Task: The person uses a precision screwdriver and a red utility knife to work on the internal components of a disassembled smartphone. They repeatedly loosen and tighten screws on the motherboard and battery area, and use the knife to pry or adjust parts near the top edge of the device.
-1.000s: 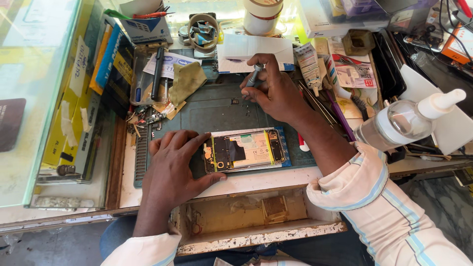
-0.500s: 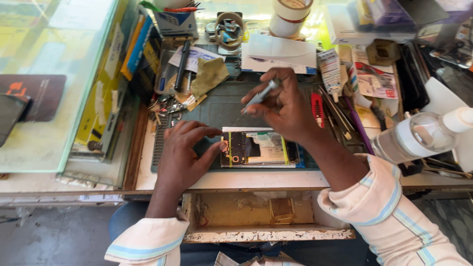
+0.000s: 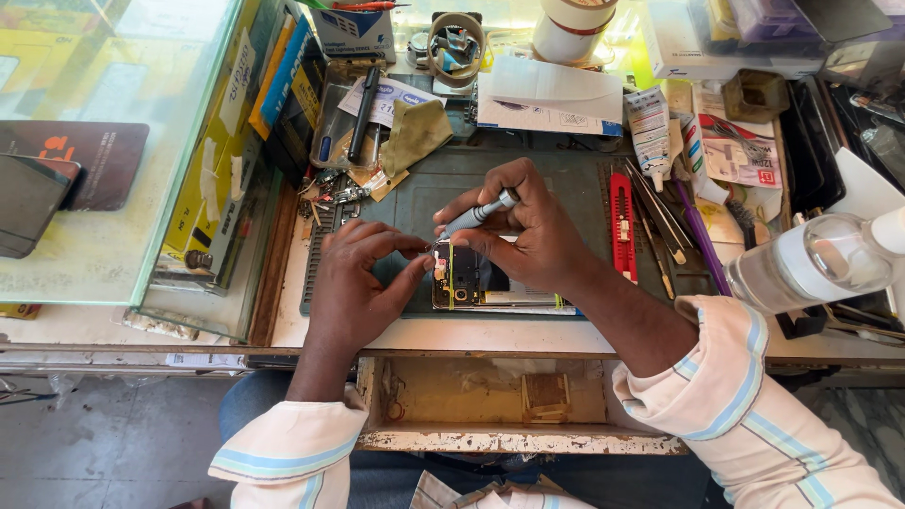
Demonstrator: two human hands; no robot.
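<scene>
An opened phone with its back cover off lies on a dark green work mat at the bench's front edge. My right hand grips a small silver screwdriver, its tip angled down at the phone's left end. My left hand rests on the mat just left of the phone, fingertips pinched at that same end beside the screwdriver tip. Part of the phone is hidden under my right hand.
A red utility knife and several thin tools lie right of the mat. A clear bottle stands at the right. Tape rolls, papers, a black pen and a glass counter crowd the back and left. An open wooden drawer sits below.
My right hand came down from the far side of the mat with the screwdriver to the phone's left end. My left hand shifted from covering the phone to pinching its left edge.
</scene>
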